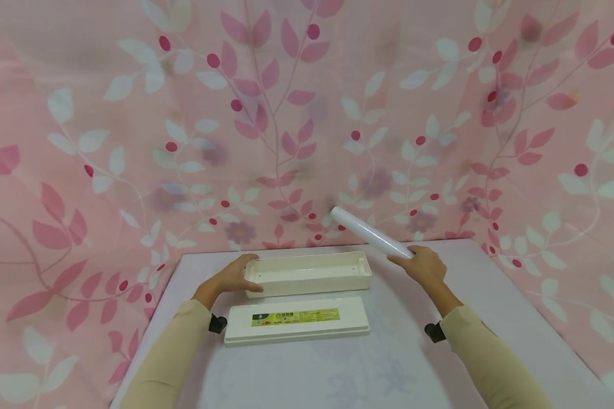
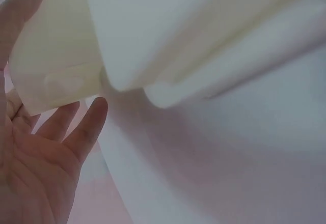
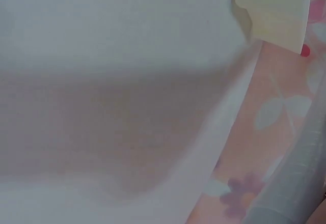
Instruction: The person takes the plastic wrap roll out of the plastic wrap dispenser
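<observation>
A long cream box [image 1: 307,274] lies open-topped across the far middle of the table [image 1: 389,363]. My left hand [image 1: 233,277] holds its left end, thumb along the near wall; the left wrist view shows the box [image 2: 56,56] close up with straight fingers [image 2: 84,127] beside it. The box's flat lid [image 1: 297,320], with a yellow-green label, lies just in front. My right hand [image 1: 423,266] grips one end of a white roll of film [image 1: 369,232], which slants up and to the left above the box's right end. The roll [image 3: 290,178] shows at the right wrist view's edge.
A pink leaf-patterned curtain [image 1: 307,113] hangs right behind the table and around its sides. The table's far edge [image 3: 224,132] runs close to the curtain. Bare tabletop lies in front of the lid and to the right.
</observation>
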Tool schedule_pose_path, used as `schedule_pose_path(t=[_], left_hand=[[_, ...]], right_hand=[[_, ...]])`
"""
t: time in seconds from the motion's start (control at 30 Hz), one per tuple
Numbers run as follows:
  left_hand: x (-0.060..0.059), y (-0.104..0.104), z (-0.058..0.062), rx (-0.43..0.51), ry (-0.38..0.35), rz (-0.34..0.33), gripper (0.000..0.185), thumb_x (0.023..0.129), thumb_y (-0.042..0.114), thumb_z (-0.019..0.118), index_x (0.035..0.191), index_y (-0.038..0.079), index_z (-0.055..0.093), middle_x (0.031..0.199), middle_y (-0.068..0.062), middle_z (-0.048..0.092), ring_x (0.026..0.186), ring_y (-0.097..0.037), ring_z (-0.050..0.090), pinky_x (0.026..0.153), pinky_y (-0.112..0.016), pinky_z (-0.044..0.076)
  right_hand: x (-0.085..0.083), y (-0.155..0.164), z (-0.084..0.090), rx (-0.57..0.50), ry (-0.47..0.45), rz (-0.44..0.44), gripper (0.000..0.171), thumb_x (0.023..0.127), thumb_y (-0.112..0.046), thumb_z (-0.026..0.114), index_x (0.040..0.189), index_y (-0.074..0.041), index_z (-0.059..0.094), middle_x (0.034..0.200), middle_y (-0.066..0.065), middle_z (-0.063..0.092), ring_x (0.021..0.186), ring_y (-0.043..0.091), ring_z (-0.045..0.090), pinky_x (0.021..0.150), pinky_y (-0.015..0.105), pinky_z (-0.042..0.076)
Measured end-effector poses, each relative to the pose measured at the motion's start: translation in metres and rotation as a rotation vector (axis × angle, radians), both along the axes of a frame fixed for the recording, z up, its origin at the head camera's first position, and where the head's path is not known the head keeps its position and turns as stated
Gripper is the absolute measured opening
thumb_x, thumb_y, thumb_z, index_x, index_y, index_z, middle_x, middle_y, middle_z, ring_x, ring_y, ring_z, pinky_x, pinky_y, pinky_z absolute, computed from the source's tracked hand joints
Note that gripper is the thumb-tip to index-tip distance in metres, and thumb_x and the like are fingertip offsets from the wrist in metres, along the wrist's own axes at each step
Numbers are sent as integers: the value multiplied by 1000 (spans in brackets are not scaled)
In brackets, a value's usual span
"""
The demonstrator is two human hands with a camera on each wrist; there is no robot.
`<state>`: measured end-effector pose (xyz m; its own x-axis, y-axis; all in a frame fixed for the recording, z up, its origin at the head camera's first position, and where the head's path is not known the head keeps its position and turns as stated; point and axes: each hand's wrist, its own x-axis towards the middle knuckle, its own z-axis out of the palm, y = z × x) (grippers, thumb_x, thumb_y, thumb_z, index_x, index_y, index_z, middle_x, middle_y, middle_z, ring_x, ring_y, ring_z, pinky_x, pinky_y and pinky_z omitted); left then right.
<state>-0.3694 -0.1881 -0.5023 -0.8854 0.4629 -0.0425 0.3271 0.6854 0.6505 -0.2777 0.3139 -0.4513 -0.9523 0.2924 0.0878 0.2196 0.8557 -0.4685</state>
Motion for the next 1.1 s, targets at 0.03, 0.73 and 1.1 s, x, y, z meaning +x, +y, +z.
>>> schedule_pose_path(t=[0.03, 0.73, 1.1], left_hand=[[0, 0, 0, -2, 0, -2, 103, 66, 40, 92, 147, 4, 38, 147, -19, 44, 131, -37, 46, 110, -59, 37], [2, -2, 7, -27, 96, -28, 95, 68, 42, 90, 144, 5, 46, 144, -17, 50, 125, -37, 52, 103, -57, 44], [0, -2, 8, -6, 65, -26, 96, 68, 40, 90, 146, 6, 44, 147, -18, 47, 128, -39, 49, 104, -58, 43]], right_hand=[[2, 2, -1, 1, -4, -7, 72, 76, -70, 69, 124, -16, 66, 97, 13, 70, 72, 25, 59, 53, 36, 41], [17, 13, -40, -39, -68, -54, 77, 74, -71, 71, 120, -9, 67, 93, 12, 70, 70, 23, 58, 52, 34, 40], [20, 20, -45, -6, -96, -77, 80, 74, -70, 70, 125, -8, 65, 94, 15, 71, 68, 24, 59, 52, 35, 41]])
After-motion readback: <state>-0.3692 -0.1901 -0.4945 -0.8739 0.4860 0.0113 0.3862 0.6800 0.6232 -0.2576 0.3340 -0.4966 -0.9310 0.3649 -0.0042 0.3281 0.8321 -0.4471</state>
